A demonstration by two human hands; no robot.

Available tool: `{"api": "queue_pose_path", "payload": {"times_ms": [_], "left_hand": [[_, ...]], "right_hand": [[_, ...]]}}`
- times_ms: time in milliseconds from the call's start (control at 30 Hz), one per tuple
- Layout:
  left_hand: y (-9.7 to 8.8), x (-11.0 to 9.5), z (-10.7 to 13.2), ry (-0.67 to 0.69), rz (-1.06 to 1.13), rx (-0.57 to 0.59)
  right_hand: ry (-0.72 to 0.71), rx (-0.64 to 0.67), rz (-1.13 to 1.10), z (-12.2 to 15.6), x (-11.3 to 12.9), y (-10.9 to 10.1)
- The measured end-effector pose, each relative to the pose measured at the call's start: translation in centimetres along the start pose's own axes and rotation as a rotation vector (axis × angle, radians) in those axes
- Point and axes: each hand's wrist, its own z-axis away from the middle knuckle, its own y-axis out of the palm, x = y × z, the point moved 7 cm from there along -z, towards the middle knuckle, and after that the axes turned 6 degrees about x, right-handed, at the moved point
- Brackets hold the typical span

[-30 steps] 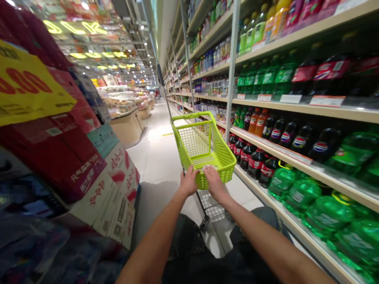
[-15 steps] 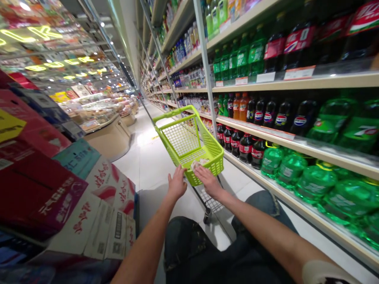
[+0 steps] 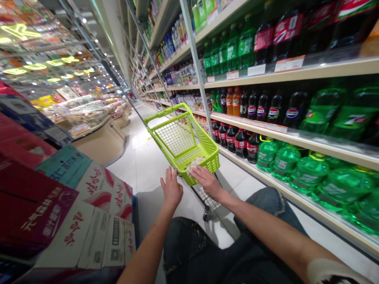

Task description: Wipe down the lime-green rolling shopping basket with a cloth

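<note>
In front of my knees stands a lime-green shopping cart [image 3: 212, 153] with a plastic basket and a grey wire rack below. My right hand [image 3: 206, 182] holds a crumpled whitish cloth [image 3: 196, 161] against the near rim of the basket; the fingertips cover part of the cloth, which hangs over to the inside. My left hand [image 3: 172, 187] is open and empty, fingers spread, just left of the basket's near corner. Whether its fingertips touch the rim I cannot tell.
Tall shelves [image 3: 325, 73] of soda bottles line the right side. Large green bottles [image 3: 314, 171] stand on the lowest shelf. Stacked drink cartons [image 3: 97, 189] rise close on my left. A rounded display counter [image 3: 106, 144] is farther back, beside the white tiled aisle.
My left hand has moved left and away from the basket rim, its fingers spreading. The cloth under my right hand has shifted slightly. The whole view has swung a little to the right.
</note>
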Motion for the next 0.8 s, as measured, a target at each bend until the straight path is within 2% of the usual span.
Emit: {"api": "queue_pose_path", "payload": {"times_ms": [67, 200, 267, 400, 467, 600, 667, 800], "left_hand": [[-0.1, -1.5, 0.0, 0.035, -0.006, -0.011], [0.1, -4.1, 0.5, 0.17, -0.045, 0.006], [0.4, -4.4, 0.7, 0.187, -0.064, 0.015], [1.0, -4.6, 0.9, 0.153, -0.095, 0.011], [1.3, -5.0, 1.1, 0.173, -0.113, 0.008], [2.0, -5.8, 1.4, 0.242, -0.129, 0.001], [2.3, -6.1, 1.5, 0.261, -0.123, -0.014], [2.4, -7.2, 1.5, 0.287, -0.101, -0.064]], "right_hand": [[-0.003, 0.015, 0.008, -0.3, -0.2, 0.0], [-0.049, 0.14, 0.046, 1.6, -0.1, 1.7], [-0.037, 0.11, 0.057, 2.0, -0.2, 0.9], [0.017, 0.005, 0.058, 0.8, -1.4, -1.6], [0.037, 0.038, 0.073, 0.8, -2.3, -1.4], [0.031, 0.142, 0.129, 3.0, -3.6, -0.2], [0.014, 0.095, 0.152, 3.4, -3.7, -1.1], [0.022, -0.046, 0.186, 1.8, -4.4, -3.6]]}}
